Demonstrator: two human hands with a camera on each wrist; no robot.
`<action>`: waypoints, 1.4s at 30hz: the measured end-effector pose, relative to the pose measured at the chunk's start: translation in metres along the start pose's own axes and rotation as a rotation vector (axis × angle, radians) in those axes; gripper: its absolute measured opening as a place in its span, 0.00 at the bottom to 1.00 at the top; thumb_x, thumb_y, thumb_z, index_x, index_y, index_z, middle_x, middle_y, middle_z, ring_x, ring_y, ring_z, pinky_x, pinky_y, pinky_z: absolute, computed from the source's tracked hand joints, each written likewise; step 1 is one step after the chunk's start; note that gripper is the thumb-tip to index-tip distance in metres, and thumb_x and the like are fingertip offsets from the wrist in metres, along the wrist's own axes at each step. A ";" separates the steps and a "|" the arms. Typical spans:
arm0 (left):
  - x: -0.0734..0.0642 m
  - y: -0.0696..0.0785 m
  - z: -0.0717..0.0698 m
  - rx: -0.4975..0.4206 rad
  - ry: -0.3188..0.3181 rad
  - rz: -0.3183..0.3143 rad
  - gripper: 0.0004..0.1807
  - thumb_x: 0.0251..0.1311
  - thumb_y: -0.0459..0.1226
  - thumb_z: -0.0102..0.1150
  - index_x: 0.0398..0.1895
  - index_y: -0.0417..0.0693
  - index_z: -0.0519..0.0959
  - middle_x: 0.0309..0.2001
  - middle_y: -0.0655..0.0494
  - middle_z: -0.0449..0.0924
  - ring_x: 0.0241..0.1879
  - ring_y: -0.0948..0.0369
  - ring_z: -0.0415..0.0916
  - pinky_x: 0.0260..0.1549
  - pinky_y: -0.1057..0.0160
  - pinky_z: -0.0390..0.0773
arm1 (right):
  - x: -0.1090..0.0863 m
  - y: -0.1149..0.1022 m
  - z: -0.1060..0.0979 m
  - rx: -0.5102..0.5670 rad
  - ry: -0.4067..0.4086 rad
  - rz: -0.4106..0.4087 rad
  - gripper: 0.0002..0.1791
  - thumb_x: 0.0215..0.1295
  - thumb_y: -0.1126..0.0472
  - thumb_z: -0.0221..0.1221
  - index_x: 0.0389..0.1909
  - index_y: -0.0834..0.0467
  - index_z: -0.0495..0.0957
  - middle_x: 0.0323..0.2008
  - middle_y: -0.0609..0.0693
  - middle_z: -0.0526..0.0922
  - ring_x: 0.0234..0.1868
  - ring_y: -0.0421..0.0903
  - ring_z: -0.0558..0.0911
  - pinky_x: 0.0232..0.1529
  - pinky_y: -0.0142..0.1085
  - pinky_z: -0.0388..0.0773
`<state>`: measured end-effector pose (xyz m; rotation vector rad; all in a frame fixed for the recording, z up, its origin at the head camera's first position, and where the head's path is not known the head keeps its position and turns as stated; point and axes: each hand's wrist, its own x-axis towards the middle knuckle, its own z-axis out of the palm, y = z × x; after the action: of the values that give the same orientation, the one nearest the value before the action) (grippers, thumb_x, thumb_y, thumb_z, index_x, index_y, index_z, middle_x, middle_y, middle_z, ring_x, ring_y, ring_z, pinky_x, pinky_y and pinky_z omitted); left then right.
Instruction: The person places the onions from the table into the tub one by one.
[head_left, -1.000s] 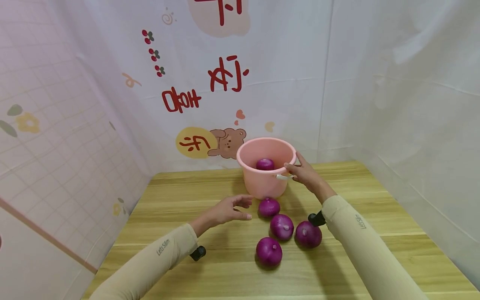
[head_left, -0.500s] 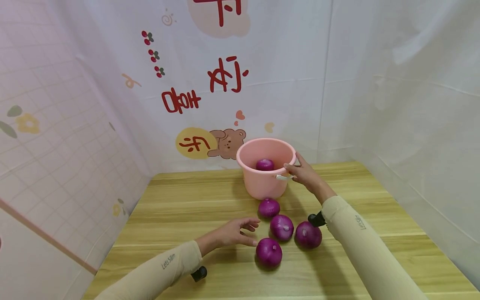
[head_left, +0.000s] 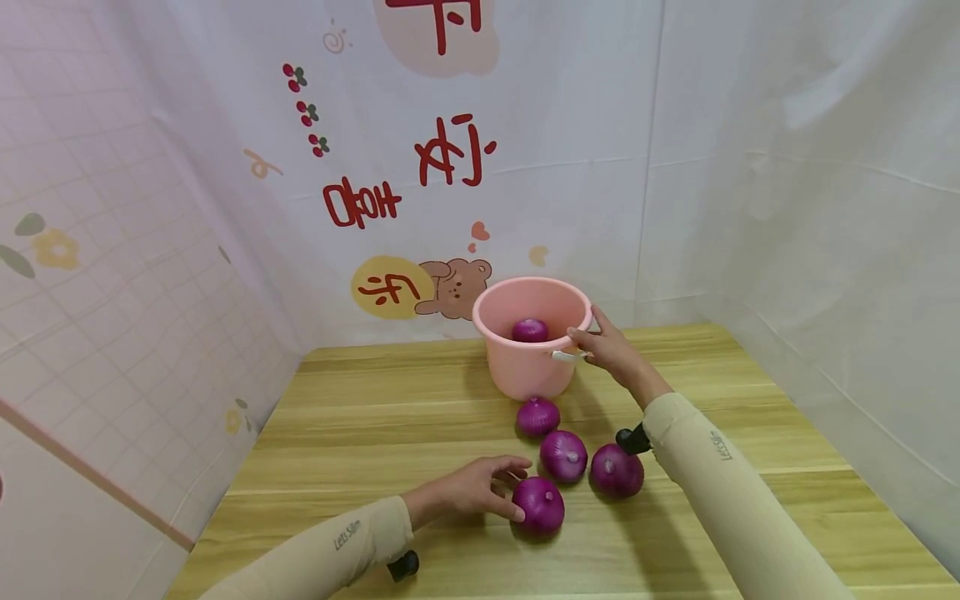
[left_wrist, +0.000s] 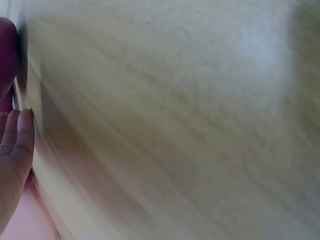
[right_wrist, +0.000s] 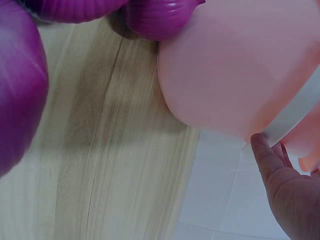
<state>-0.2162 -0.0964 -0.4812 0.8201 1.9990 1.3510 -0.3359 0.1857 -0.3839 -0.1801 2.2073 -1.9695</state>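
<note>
A pink bucket (head_left: 531, 367) stands upright at the back of the table with one purple onion (head_left: 530, 330) inside. My right hand (head_left: 611, 346) grips its rim on the right side, beside the white handle (right_wrist: 300, 107). My left hand (head_left: 480, 485) is at the left side of the nearest onion (head_left: 538, 506); its thumb overlaps that onion's edge and the fingers reach behind it, not closed round it. In the left wrist view the fingers (left_wrist: 24, 135) look nearly straight.
More purple onions lie between the nearest one and the bucket: one against the bucket's foot (head_left: 537, 417), a middle onion (head_left: 564, 457) and a right-hand onion (head_left: 617, 471) under the right wrist. White printed cloth (head_left: 570, 167) hangs behind the wooden table (head_left: 360, 400).
My left hand has moved from beside the bucket's foot toward the front and slightly right, down to the nearest onion. The right hand and bucket stay in place.
</note>
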 end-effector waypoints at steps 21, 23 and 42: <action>0.005 0.000 0.013 -0.004 -0.031 -0.009 0.39 0.44 0.33 0.70 0.63 0.47 0.64 0.51 0.60 0.68 0.48 0.62 0.71 0.43 0.68 0.72 | -0.008 -0.010 0.003 0.015 -0.026 0.017 0.47 0.65 0.53 0.53 0.70 0.48 0.26 0.59 0.65 0.64 0.62 0.56 0.63 0.61 0.54 0.54; 0.005 0.001 0.013 -0.007 -0.034 -0.018 0.39 0.44 0.33 0.69 0.63 0.48 0.64 0.51 0.60 0.68 0.47 0.63 0.72 0.43 0.68 0.73 | -0.004 -0.004 0.001 0.011 -0.024 0.007 0.48 0.64 0.52 0.53 0.70 0.47 0.27 0.59 0.64 0.64 0.61 0.55 0.63 0.61 0.53 0.54; 0.007 0.004 -0.001 0.092 0.008 -0.025 0.37 0.45 0.40 0.70 0.61 0.51 0.66 0.49 0.63 0.70 0.44 0.64 0.73 0.41 0.68 0.73 | -0.001 -0.001 0.000 -0.010 0.002 0.011 0.47 0.64 0.51 0.53 0.70 0.44 0.27 0.58 0.64 0.64 0.60 0.56 0.64 0.60 0.53 0.57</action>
<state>-0.2208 -0.0910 -0.4775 0.8293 2.0837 1.2575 -0.3351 0.1855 -0.3829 -0.1671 2.2144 -1.9541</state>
